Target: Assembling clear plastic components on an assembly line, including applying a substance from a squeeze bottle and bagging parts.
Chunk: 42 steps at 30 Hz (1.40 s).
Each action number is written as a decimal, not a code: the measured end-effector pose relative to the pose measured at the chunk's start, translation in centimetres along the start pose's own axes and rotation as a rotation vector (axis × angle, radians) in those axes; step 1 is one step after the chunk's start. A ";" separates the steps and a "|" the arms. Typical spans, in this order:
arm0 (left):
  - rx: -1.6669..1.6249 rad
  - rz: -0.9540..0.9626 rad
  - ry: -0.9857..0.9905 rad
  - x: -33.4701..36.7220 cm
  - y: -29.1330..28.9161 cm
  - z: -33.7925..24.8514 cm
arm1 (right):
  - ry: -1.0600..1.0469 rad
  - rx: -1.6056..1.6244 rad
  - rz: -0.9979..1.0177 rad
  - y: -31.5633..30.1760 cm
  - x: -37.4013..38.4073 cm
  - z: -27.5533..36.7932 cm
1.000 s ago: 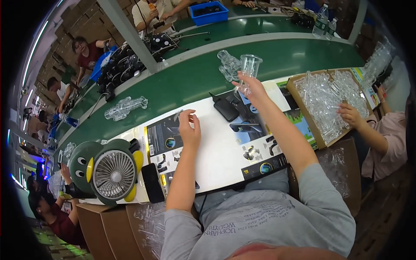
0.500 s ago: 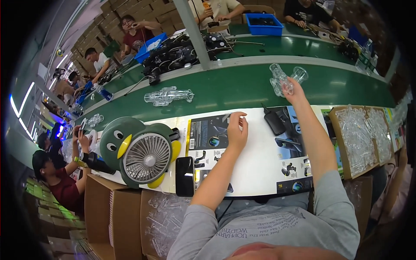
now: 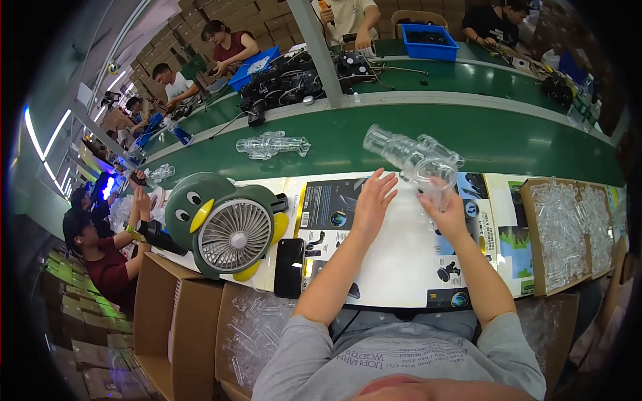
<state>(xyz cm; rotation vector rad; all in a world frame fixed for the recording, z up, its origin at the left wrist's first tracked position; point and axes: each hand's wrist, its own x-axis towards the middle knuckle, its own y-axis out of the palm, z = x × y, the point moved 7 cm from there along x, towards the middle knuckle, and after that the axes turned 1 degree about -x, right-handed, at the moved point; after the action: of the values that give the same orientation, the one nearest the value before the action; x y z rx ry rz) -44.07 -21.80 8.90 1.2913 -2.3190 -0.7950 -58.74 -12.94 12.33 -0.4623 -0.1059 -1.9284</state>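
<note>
Currently, a clear cup-shaped piece (image 3: 443,179) is gripped by the right hand (image 3: 444,212), the fingers being closed around its lower end. A clear branched tube (image 3: 396,148) is carried directly against that piece, angled toward the upper left; whether the two are joined cannot be told, owing to blur and overlap. Both are held above the near edge of the green bench surface (image 3: 511,137). The left hand (image 3: 376,198) is opened, with its fingers extended and slightly spread; nothing is gripped by it, and it is positioned just beside the clear pieces, above the white board (image 3: 396,271). Farther left, a second clear assembly (image 3: 273,145) is laid lengthwise on the green surface. A penguin-shaped fan (image 3: 234,234) is placed on the board's left portion, with a black phone (image 3: 289,269) set beside it. To the right, a shallow carton (image 3: 533,250) is filled with clear tubular parts (image 3: 560,224). Across the bench, a blue bin (image 3: 431,52) is set near seated co-workers (image 3: 231,50).
</note>
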 end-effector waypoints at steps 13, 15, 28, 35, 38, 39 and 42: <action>-0.473 -0.078 -0.081 0.9 -2.3 -1.6 | -0.544 -0.615 0.252 3.9 -2.4 4.3; -0.521 -0.138 -0.073 0.9 -3.2 -2.2 | -0.551 -0.550 0.261 3.7 -2.6 5.3; -0.557 -0.277 0.285 0.1 -5.1 -7.7 | -0.110 -0.260 0.051 0.4 -2.4 1.8; -0.482 -0.104 0.332 -0.4 -5.3 -9.4 | -0.051 -0.579 0.264 2.3 -3.0 1.6; -0.536 -0.001 0.338 -0.3 -4.7 -9.1 | -0.187 -0.582 0.215 2.5 -3.3 2.0; -0.539 -0.006 0.328 -0.4 -4.5 -8.8 | -0.223 -0.576 0.215 2.4 -3.4 2.2; -0.393 -0.073 0.345 -0.7 -4.2 -8.7 | -0.224 -0.642 0.234 2.4 -3.4 2.2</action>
<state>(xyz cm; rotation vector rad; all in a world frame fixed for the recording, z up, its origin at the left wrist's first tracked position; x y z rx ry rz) -36.14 -25.51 12.91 1.2260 -1.7514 -0.9136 -54.81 -10.30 12.72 -1.0670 0.4191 -1.6453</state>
